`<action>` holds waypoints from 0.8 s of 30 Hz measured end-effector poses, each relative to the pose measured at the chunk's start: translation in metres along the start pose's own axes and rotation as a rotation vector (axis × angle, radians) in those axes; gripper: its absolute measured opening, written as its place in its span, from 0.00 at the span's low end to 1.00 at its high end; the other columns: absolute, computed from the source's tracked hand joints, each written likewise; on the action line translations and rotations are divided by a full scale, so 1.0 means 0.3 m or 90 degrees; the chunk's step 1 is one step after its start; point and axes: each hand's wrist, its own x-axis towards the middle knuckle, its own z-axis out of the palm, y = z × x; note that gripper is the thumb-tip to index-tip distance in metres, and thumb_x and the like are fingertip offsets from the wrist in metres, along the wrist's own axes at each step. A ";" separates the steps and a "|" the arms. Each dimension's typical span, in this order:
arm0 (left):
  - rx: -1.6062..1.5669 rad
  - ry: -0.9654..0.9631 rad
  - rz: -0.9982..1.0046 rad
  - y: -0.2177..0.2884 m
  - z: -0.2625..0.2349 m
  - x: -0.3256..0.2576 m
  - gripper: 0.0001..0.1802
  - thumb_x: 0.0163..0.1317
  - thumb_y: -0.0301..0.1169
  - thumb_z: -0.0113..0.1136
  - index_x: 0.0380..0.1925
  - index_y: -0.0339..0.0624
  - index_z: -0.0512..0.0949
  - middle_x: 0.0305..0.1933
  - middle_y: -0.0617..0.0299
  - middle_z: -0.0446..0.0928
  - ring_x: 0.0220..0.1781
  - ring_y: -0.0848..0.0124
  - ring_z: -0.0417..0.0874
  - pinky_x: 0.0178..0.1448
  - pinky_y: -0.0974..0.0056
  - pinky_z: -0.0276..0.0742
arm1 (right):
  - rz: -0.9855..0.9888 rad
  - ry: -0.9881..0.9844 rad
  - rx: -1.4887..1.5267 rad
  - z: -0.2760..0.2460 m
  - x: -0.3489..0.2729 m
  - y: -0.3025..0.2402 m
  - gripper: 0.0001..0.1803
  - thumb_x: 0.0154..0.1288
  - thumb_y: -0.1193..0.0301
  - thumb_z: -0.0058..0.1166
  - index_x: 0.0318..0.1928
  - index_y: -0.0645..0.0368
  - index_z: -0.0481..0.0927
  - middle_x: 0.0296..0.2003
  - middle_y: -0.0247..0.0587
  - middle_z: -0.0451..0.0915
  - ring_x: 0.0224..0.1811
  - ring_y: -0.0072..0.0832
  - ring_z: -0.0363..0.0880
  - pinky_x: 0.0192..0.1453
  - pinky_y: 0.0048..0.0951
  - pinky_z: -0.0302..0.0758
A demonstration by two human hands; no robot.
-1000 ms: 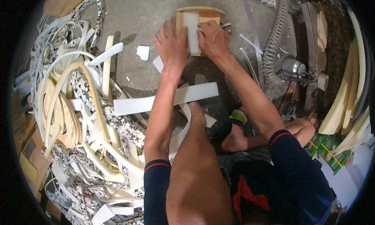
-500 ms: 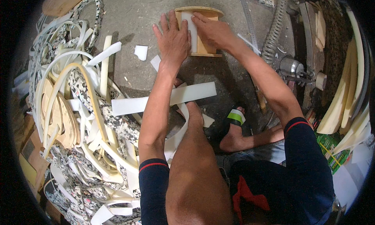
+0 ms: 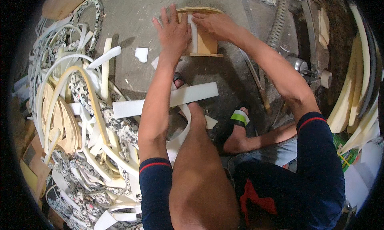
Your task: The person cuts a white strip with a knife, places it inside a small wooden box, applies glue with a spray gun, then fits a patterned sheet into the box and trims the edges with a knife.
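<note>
Your left hand (image 3: pixel 175 36) is spread; your right hand (image 3: pixel 218 27) has fingers together, thumb hidden. Top centre, the white strip (image 3: pixel 194 36) looks soft: hold its edges.

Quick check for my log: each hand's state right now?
Left hand: open, fingers spread, beside the flat white foam strip on the tan wooden box-shaped frame.
Right hand: open, fingers extended, fingertips at that strip's far end.

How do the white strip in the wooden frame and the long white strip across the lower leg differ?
The framed strip runs up the picture; the long strip lies crosswise. The left hand and right hand are at the framed strip; neither is at the long strip. Both strips are white.
</note>
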 end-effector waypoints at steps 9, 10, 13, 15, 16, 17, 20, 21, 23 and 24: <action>-0.112 -0.068 0.031 -0.056 -0.032 -0.104 0.26 0.62 0.37 0.64 0.62 0.65 0.79 0.79 0.53 0.58 0.80 0.42 0.55 0.74 0.29 0.57 | -0.070 -0.018 -0.035 -0.016 -0.112 -0.045 0.29 0.66 0.73 0.53 0.69 0.56 0.71 0.73 0.36 0.68 0.45 0.41 0.88 0.42 0.42 0.86; -0.127 -0.057 0.028 -0.056 -0.039 -0.110 0.24 0.62 0.37 0.64 0.60 0.64 0.80 0.79 0.52 0.59 0.80 0.42 0.54 0.74 0.28 0.55 | -0.076 0.000 -0.044 -0.009 -0.115 -0.055 0.29 0.67 0.72 0.52 0.69 0.56 0.71 0.73 0.36 0.68 0.43 0.40 0.89 0.41 0.41 0.87; -0.162 -0.067 0.028 -0.051 -0.070 -0.125 0.22 0.62 0.37 0.63 0.58 0.62 0.82 0.78 0.50 0.60 0.80 0.41 0.53 0.75 0.27 0.52 | -0.090 -0.006 -0.099 -0.001 -0.102 -0.051 0.27 0.69 0.71 0.51 0.68 0.56 0.72 0.73 0.36 0.68 0.39 0.39 0.89 0.37 0.39 0.86; -0.184 -0.086 0.040 -0.045 -0.089 -0.133 0.21 0.64 0.39 0.61 0.58 0.62 0.83 0.79 0.50 0.58 0.80 0.41 0.53 0.75 0.27 0.51 | -0.117 0.025 -0.111 -0.003 -0.093 -0.033 0.26 0.69 0.69 0.51 0.67 0.56 0.73 0.73 0.36 0.68 0.36 0.38 0.89 0.35 0.38 0.86; -0.198 -0.107 0.046 -0.038 -0.099 -0.148 0.20 0.66 0.40 0.60 0.58 0.63 0.83 0.79 0.50 0.57 0.80 0.42 0.53 0.76 0.26 0.50 | -0.144 0.061 -0.090 -0.002 -0.095 -0.030 0.26 0.69 0.69 0.52 0.67 0.56 0.73 0.72 0.35 0.68 0.35 0.38 0.89 0.34 0.38 0.86; -0.211 -0.133 0.049 -0.033 -0.106 -0.163 0.20 0.67 0.42 0.59 0.58 0.63 0.83 0.80 0.51 0.56 0.81 0.42 0.53 0.76 0.26 0.49 | -0.146 0.052 -0.088 0.000 -0.099 -0.030 0.26 0.69 0.68 0.52 0.67 0.56 0.73 0.72 0.35 0.69 0.33 0.38 0.89 0.33 0.38 0.85; -0.244 -0.130 0.065 -0.016 -0.125 -0.207 0.19 0.70 0.45 0.52 0.57 0.62 0.85 0.79 0.47 0.57 0.81 0.41 0.52 0.76 0.26 0.45 | -0.142 -0.026 -0.010 0.007 -0.146 -0.068 0.38 0.58 0.69 0.65 0.69 0.58 0.66 0.75 0.37 0.63 0.41 0.41 0.88 0.38 0.41 0.85; -0.240 -0.121 0.066 -0.014 -0.128 -0.209 0.19 0.71 0.45 0.51 0.56 0.62 0.85 0.79 0.47 0.57 0.81 0.41 0.52 0.76 0.26 0.45 | -0.121 -0.021 -0.021 0.007 -0.153 -0.078 0.38 0.58 0.68 0.65 0.69 0.57 0.66 0.75 0.37 0.64 0.40 0.41 0.88 0.37 0.41 0.85; -0.222 -0.141 0.063 -0.007 -0.138 -0.213 0.20 0.73 0.46 0.49 0.55 0.61 0.86 0.79 0.47 0.57 0.81 0.42 0.52 0.77 0.26 0.45 | -0.097 -0.028 -0.015 0.002 -0.160 -0.097 0.37 0.58 0.68 0.66 0.68 0.57 0.67 0.74 0.36 0.65 0.39 0.41 0.88 0.36 0.41 0.84; -0.231 -0.134 0.066 -0.005 -0.144 -0.211 0.19 0.73 0.46 0.48 0.54 0.60 0.86 0.79 0.46 0.57 0.81 0.42 0.52 0.76 0.26 0.45 | -0.108 -0.036 -0.030 -0.005 -0.156 -0.100 0.34 0.60 0.67 0.64 0.66 0.57 0.70 0.73 0.37 0.67 0.38 0.41 0.88 0.35 0.41 0.85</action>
